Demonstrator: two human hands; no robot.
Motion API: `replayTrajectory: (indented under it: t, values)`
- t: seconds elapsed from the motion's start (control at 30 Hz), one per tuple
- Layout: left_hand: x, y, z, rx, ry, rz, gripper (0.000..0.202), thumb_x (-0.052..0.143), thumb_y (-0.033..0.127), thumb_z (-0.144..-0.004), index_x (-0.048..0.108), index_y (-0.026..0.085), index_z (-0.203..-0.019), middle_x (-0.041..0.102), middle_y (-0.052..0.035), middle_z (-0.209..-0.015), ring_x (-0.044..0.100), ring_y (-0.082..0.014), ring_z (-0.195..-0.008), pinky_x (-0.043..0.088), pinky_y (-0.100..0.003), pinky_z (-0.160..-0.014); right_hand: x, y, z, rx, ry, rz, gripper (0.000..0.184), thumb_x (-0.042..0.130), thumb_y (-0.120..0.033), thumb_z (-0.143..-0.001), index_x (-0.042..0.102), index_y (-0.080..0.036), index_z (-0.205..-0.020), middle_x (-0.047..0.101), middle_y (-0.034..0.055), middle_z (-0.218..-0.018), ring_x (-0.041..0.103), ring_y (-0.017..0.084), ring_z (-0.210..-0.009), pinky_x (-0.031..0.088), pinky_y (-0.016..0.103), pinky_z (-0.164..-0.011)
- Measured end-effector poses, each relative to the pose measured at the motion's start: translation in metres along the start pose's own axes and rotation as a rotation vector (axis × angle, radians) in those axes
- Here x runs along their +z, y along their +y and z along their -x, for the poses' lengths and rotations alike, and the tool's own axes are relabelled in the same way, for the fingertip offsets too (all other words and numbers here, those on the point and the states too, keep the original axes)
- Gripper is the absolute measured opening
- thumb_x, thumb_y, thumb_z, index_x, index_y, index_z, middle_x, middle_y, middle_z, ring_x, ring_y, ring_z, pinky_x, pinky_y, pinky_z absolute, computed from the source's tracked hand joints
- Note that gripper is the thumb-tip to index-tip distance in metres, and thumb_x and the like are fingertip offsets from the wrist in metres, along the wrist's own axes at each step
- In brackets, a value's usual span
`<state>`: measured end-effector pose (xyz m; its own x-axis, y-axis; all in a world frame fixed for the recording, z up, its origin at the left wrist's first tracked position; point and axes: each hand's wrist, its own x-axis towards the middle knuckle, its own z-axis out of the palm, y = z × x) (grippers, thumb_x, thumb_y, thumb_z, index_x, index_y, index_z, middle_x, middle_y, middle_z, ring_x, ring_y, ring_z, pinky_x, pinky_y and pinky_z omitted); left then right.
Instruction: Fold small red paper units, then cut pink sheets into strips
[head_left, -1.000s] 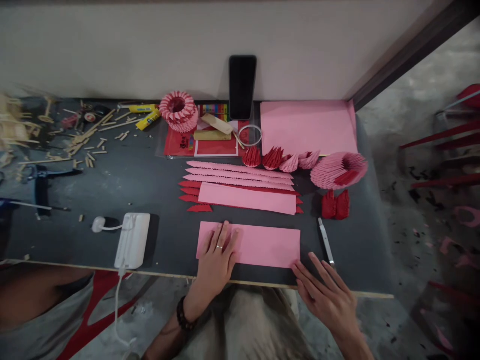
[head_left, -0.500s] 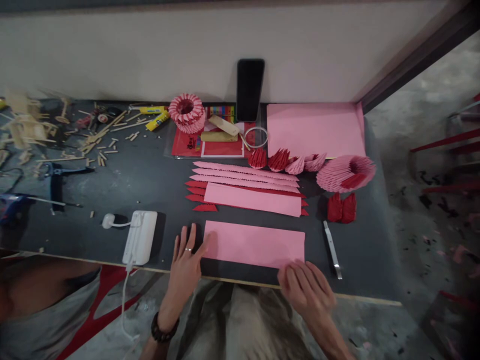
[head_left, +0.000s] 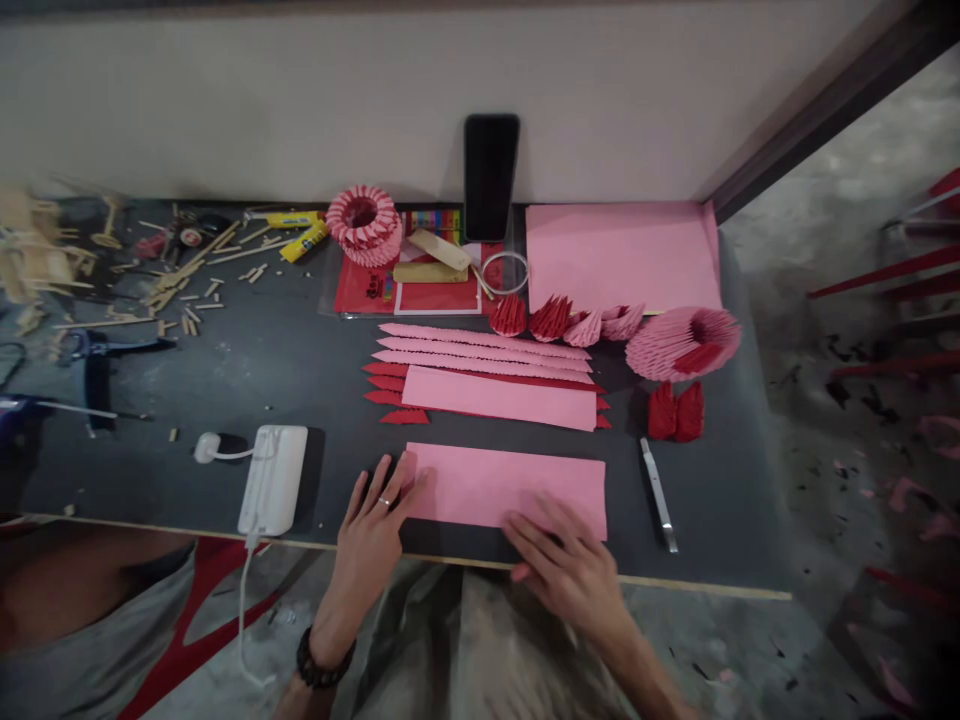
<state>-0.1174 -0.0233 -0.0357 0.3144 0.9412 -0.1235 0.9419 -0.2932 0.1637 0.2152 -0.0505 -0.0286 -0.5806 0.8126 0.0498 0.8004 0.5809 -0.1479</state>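
A folded pink paper sheet [head_left: 495, 480] lies flat near the front edge of the dark table [head_left: 300, 370]. My left hand [head_left: 371, 520] rests open with its fingers spread at the sheet's left end, fingertips touching that edge. My right hand [head_left: 559, 560] lies open with fingers stretched flat across the sheet's lower right part. Neither hand holds anything. A slim craft knife [head_left: 658, 493] lies just right of the sheet, clear of my right hand.
Behind the sheet lie pink and red paper strips [head_left: 487, 375], folded paper pieces [head_left: 562, 320], a pink paper bowl shape [head_left: 679, 343], a pink paper stack [head_left: 619, 255] and a phone [head_left: 490, 175] against the wall. A white power bank [head_left: 271, 478] sits left; wooden sticks [head_left: 180, 275] litter the far left.
My left hand slid from on top of the sheet to its left edge. My right hand moved left from the sheet's right corner onto its lower right part.
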Motion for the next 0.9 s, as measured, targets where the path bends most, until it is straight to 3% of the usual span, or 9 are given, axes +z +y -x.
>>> replayTrajectory:
  t: [0.1,0.2,0.3,0.37,0.47,0.57,0.67,0.8,0.9]
  values:
    - [0.000,0.000,-0.001,-0.002,0.004,0.015,0.103,0.043,-0.011,-0.084,0.033,0.045,-0.169,0.032,0.0042,-0.177,0.032,-0.0296,-0.165,0.032,-0.059,-0.136,-0.008,0.040,0.058,0.125,0.051,0.056,0.049,0.069,-0.036,-0.099,0.064,-0.038,-0.148,0.071,-0.0079,-0.145,0.063,0.029,-0.143,0.057,0.052,-0.116]
    - [-0.003,-0.003,-0.004,0.007,0.005,0.062,0.101,0.044,-0.010,-0.084,0.036,0.046,-0.168,0.035,0.0048,-0.177,0.033,-0.0291,-0.165,0.033,-0.059,-0.136,-0.012,0.055,0.082,0.301,0.119,0.070,0.044,0.072,-0.029,-0.097,0.070,-0.044,-0.138,0.078,-0.0100,-0.132,0.068,0.028,-0.137,0.058,0.049,-0.112]
    - [-0.010,-0.007,-0.009,0.000,0.043,0.142,0.095,0.044,-0.006,-0.090,0.034,0.047,-0.168,0.041,0.0042,-0.175,0.038,-0.0263,-0.163,0.039,-0.058,-0.133,-0.011,0.053,0.072,0.367,0.190,0.057,0.033,0.072,-0.027,-0.097,0.076,-0.044,-0.125,0.082,-0.0114,-0.121,0.077,0.022,-0.122,0.059,0.041,-0.106]
    - [-0.015,-0.009,-0.013,-0.016,0.074,0.198,0.087,0.046,0.003,-0.097,0.027,0.044,-0.171,0.038,0.0018,-0.177,0.038,-0.0256,-0.163,0.044,-0.055,-0.130,-0.011,0.049,0.056,0.399,0.219,0.070,0.031,0.072,-0.032,-0.097,0.076,-0.041,-0.127,0.082,-0.0088,-0.126,0.078,0.022,-0.118,0.058,0.039,-0.103]
    - [-0.018,-0.011,-0.017,-0.009,0.043,0.207,0.085,0.057,0.019,-0.101,0.018,0.038,-0.174,0.022,-0.0032,-0.183,0.025,-0.0323,-0.168,0.045,-0.056,-0.128,-0.011,0.048,0.037,0.422,0.154,0.090,0.050,0.071,-0.052,-0.097,0.069,-0.034,-0.143,0.071,0.0007,-0.148,0.069,0.029,-0.134,0.057,0.042,-0.103]
    - [-0.012,-0.012,-0.017,-0.016,-0.022,0.142,0.094,0.068,0.026,-0.096,0.017,0.032,-0.175,0.018,-0.0076,-0.183,0.018,-0.0387,-0.169,0.044,-0.057,-0.128,-0.009,0.049,0.030,0.390,0.060,0.123,0.066,0.067,-0.064,-0.096,0.061,-0.031,-0.152,0.056,0.0057,-0.163,0.061,0.034,-0.145,0.057,0.044,-0.104]
    - [-0.005,-0.013,-0.016,-0.019,-0.046,0.115,0.093,0.071,0.025,-0.095,0.023,0.028,-0.174,0.021,-0.0098,-0.182,0.015,-0.0401,-0.169,0.042,-0.059,-0.129,-0.004,0.046,0.032,0.389,0.027,0.178,0.059,0.068,-0.057,-0.098,0.062,-0.032,-0.151,0.053,0.0070,-0.166,0.059,0.033,-0.147,0.058,0.043,-0.104]
    - [-0.002,-0.011,-0.014,0.033,0.005,0.121,0.070,0.068,0.020,-0.097,0.049,0.029,-0.163,0.020,-0.0095,-0.183,0.015,-0.0404,-0.169,0.041,-0.061,-0.129,0.001,0.038,0.035,0.383,0.050,0.160,0.046,0.069,-0.039,-0.100,0.069,-0.029,-0.144,0.053,0.0087,-0.166,0.058,0.034,-0.148,0.060,0.045,-0.106]
    - [-0.004,-0.006,-0.010,0.128,0.094,0.227,0.055,0.062,0.017,-0.101,0.061,0.035,-0.152,0.030,-0.0062,-0.180,0.028,-0.0362,-0.167,0.046,-0.057,-0.127,0.004,0.036,0.035,0.411,0.129,-0.015,0.039,0.069,-0.032,-0.100,0.073,-0.026,-0.138,0.053,0.0100,-0.166,0.058,0.034,-0.148,0.060,0.046,-0.110]
